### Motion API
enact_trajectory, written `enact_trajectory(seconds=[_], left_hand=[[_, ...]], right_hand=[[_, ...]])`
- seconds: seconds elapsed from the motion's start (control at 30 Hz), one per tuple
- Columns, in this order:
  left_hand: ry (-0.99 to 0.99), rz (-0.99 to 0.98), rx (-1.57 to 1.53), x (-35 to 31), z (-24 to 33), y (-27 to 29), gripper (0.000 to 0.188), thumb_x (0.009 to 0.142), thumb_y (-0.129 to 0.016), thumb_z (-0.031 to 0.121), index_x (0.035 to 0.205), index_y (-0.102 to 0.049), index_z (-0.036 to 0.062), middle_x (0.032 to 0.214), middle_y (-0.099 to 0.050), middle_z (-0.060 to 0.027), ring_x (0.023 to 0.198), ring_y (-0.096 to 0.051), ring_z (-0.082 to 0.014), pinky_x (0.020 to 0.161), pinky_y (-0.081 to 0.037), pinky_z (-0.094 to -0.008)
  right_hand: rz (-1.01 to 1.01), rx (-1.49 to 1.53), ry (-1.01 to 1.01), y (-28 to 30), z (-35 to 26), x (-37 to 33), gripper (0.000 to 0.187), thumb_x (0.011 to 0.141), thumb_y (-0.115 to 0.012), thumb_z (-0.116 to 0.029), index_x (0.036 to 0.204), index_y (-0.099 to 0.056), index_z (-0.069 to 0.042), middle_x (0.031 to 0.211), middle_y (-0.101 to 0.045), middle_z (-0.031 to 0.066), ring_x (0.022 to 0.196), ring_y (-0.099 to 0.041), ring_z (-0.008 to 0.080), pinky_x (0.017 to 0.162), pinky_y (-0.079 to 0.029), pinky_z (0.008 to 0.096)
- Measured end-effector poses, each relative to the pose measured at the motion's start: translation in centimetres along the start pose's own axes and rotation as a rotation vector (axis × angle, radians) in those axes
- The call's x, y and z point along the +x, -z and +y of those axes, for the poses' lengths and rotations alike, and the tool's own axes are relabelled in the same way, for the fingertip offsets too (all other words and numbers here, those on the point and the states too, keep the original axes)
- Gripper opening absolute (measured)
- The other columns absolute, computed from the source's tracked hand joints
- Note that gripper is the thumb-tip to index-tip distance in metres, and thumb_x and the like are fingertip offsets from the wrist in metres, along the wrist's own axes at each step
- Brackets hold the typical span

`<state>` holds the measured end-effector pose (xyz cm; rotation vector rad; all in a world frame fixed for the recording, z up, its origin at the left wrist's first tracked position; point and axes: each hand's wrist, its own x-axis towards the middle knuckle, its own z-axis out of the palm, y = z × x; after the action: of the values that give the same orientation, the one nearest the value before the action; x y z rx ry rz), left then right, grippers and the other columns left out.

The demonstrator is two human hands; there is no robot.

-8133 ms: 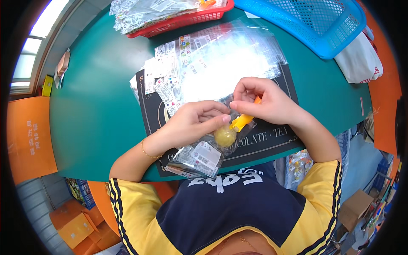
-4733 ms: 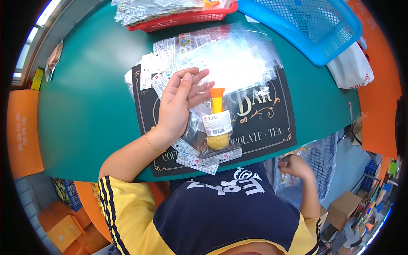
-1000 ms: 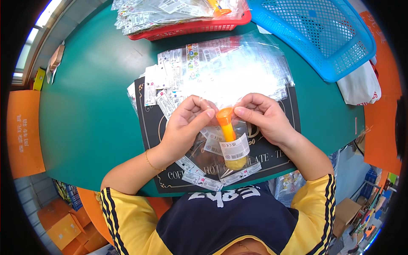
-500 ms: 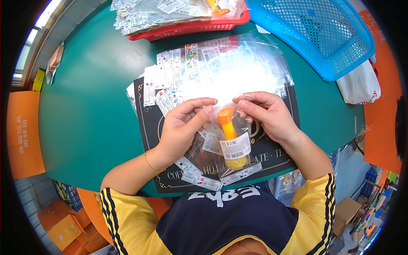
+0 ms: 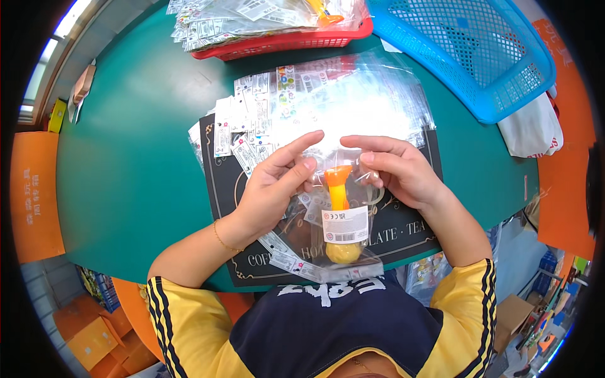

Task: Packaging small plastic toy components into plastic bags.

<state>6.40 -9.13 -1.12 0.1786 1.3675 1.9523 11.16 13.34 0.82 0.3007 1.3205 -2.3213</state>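
Observation:
A clear plastic bag (image 5: 315, 236) holds an orange-and-yellow toy (image 5: 338, 188) with a round yellow end (image 5: 343, 252) at the bottom. A white printed label (image 5: 345, 225) covers part of the toy. My left hand (image 5: 283, 173) grips the bag's upper left edge, thumb and curled fingers against it, index finger stretched out. On the opposite edge, my right hand (image 5: 400, 170) grips the bag the same way. Glare washes out the bag's top edge between my index fingertips. Beyond my hands lies a spread pile of flat clear bags (image 5: 296, 104) with printed labels.
A black printed mat (image 5: 220, 189) lies under the bags on the green table (image 5: 138, 164). At the back stands a red basket (image 5: 277, 45) heaped with labelled bags. A blue mesh basket (image 5: 488, 110) sits back right, beside a white plastic bag (image 5: 532, 129).
The bagged toy has dropped slightly toward me and hangs straighter. My index fingers have stretched out, away from my thumbs.

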Motion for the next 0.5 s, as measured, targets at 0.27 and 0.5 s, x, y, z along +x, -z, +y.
enact_trajectory(seconds=[0.27, 0.5], left_hand=[[-0.013, 0.006, 0.053, -0.09, 0.21, 0.04, 0.033, 0.094, -0.053, 0.012, 0.126, -0.052, 0.0038, 0.086, -0.053, 0.0032, 0.074, -0.047, -0.0040, 0.068, -0.041, -0.0181], [-0.031, 0.050, 0.054, -0.01, 0.09, -0.04, 0.025, 0.095, -0.052, 0.016, 0.116, -0.054, 0.0025, 0.084, -0.052, 0.0025, 0.075, -0.048, -0.0050, 0.070, -0.041, -0.0202]], right_hand=[[0.037, -0.376, 0.099, 0.10, -0.14, -0.06, 0.026, 0.090, -0.058, -0.013, 0.113, -0.064, -0.002, 0.076, -0.060, -0.0019, 0.059, -0.043, 0.0020, 0.054, -0.036, 0.0159], [0.056, -0.571, 0.357, 0.43, 0.69, 0.18, 0.023, 0.088, -0.059, -0.006, 0.110, -0.066, -0.002, 0.078, -0.060, -0.0014, 0.066, -0.048, 0.0051, 0.058, -0.038, 0.0203]])
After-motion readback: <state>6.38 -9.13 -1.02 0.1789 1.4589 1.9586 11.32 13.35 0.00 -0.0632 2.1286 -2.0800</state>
